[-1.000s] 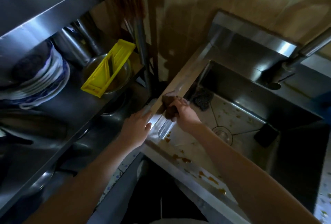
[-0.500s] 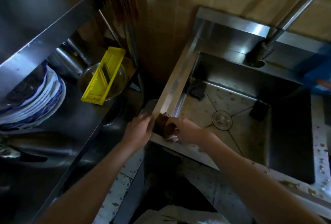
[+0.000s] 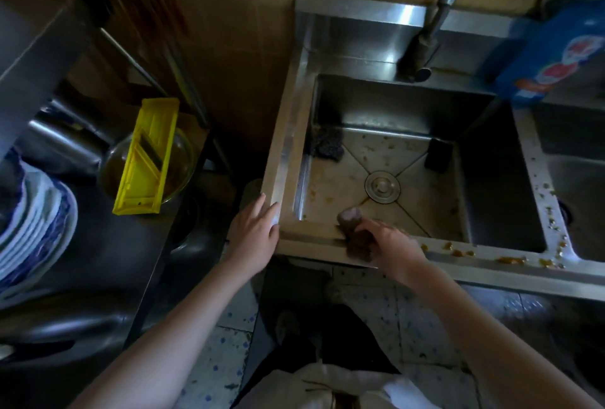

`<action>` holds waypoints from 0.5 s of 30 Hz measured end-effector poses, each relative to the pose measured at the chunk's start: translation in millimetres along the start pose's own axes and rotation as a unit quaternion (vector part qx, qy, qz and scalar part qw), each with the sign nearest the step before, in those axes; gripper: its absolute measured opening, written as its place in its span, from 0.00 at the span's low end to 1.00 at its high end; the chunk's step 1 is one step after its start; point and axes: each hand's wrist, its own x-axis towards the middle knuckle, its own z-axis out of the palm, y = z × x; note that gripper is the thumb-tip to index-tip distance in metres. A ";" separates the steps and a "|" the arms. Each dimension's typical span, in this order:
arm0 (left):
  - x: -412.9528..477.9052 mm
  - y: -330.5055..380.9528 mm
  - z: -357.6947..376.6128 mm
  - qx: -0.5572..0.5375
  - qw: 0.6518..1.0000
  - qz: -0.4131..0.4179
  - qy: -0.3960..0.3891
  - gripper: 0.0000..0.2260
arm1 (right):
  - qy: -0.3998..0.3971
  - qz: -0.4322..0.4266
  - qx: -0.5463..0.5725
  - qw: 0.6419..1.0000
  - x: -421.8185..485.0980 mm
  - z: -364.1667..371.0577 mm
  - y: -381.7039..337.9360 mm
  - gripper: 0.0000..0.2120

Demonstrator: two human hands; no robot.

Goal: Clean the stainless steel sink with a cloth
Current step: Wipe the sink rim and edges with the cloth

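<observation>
Stainless steel fills your view: the sink (image 3: pixel 285 153) is spattered, with brown scraps (image 3: pixel 458 251) along its front rim, nearer you than the drain (image 3: pixel 382 186). Your right hand (image 3: pixel 393 245) grips the brown cloth (image 3: pixel 353 232) on that rim, just your side of the drain, likely to sweep the scraps. Your left hand (image 3: pixel 253 235) lies flat, fingers straight, on the corner left of the drain, probably to brace you.
</observation>
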 end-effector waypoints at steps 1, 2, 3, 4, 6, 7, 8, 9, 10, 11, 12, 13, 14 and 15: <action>0.3 1.4 0.6 0.001 1.000 0.005 -0.004 0.21 | 0.008 0.020 -0.002 1.000 -5.4 -1.2 7.5 0.21; 0.7 2.2 0.9 0.003 1.000 0.011 -0.010 0.21 | 0.017 0.034 -0.003 0.999 -10.5 -1.3 12.3 0.21; 0.6 2.6 1.3 0.007 1.000 0.016 -0.017 0.21 | 0.025 0.042 -0.002 0.999 -14.4 -0.3 14.4 0.21; 0.3 2.4 1.7 0.014 0.999 0.021 -0.024 0.21 | 0.032 0.041 -0.002 0.999 -16.8 2.0 13.4 0.22; -1.5 1.5 2.7 0.027 0.998 0.031 -0.037 0.21 | 0.045 0.022 -0.018 0.999 -17.1 9.1 4.4 0.23; -2.7 0.8 2.8 0.030 0.998 0.035 -0.042 0.21 | 0.052 0.011 -0.026 0.998 -14.9 13.0 -2.8 0.23; -3.8 -0.3 2.7 0.032 0.998 0.038 -0.045 0.21 | 0.056 0.003 -0.027 0.998 -11.7 16.7 -11.1 0.24; -5.2 -1.2 2.5 0.032 0.998 0.043 -0.043 0.21 | 0.059 -0.003 -0.025 0.998 -7.8 20.0 -20.0 0.24; -6.3 -2.3 2.1 0.032 0.997 0.050 -0.039 0.21 | 0.060 -0.010 -0.021 0.998 -3.2 23.0 -29.6 0.24; -7.5 -3.9 1.4 0.033 0.997 0.057 -0.035 0.22 | 0.059 -0.018 -0.020 0.998 1.9 26.3 -39.6 0.25; -8.2 -5.8 0.5 0.034 0.997 0.061 -0.033 0.22 | 0.054 -0.027 -0.018 0.998 7.3 29.4 -50.2 0.25; -8.7 -7.9 -0.5 0.035 0.997 0.062 -0.033 0.22 | 0.047 -0.038 -0.015 0.998 13.0 32.2 -60.3 0.26; -8.9 -9.9 -1.4 0.037 0.997 0.061 -0.035 0.23 | 0.038 -0.048 -0.013 0.998 18.7 34.8 -70.7 0.27; -9.0 -11.9 -2.0 0.039 0.997 0.058 -0.037 0.23 | 0.027 -0.057 -0.016 0.998 23.6 36.8 -79.7 0.28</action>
